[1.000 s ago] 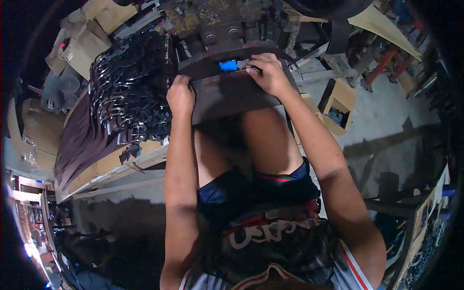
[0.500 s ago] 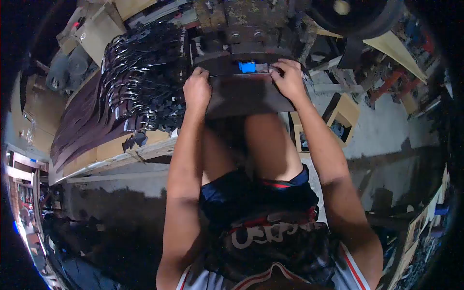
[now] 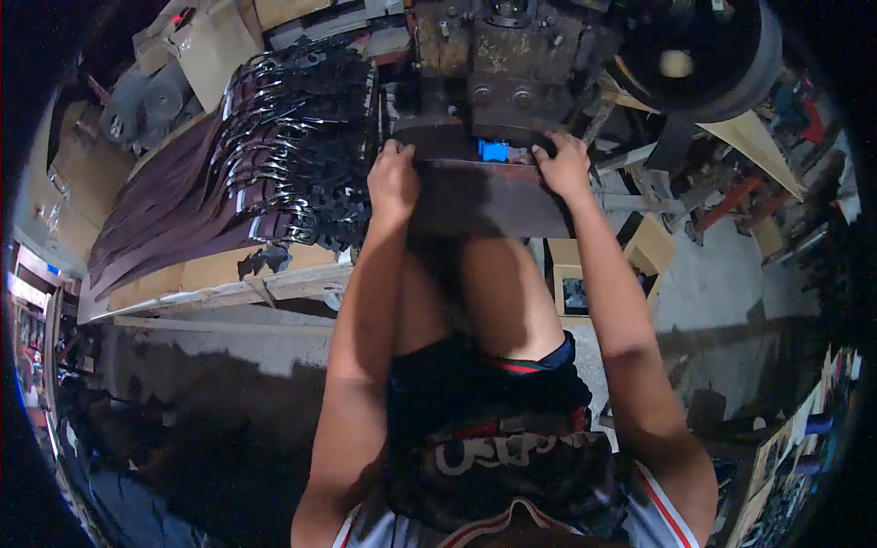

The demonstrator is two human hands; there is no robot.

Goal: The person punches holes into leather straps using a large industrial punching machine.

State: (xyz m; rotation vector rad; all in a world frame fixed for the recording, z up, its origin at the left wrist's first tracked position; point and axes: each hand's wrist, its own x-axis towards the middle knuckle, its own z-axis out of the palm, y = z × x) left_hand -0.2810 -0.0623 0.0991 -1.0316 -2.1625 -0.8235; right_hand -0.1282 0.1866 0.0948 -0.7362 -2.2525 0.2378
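A dark brown strip (image 3: 443, 143) lies across the front of a heavy metal machine (image 3: 498, 73). My left hand (image 3: 395, 181) pinches the strip's left end. At its right end my right hand (image 3: 564, 164) has its fingers closed on the strip, thumb towards the middle. Between my hands a bright blue piece (image 3: 494, 150) shows under the machine head, beside a small greyish patch. A flat dark plate (image 3: 489, 201) extends from the machine towards my knees.
Left of the machine, long brown strips (image 3: 169, 205) with shiny metal parts are piled on a cardboard-covered bench (image 3: 219, 283). A large dark wheel (image 3: 699, 64) stands at upper right. Open cardboard boxes (image 3: 653, 251) sit on the floor below right.
The whole view has shifted, so the machine and bench appear lower and further right. Both hands remain at the strip's ends; my right fingers look slightly more raised.
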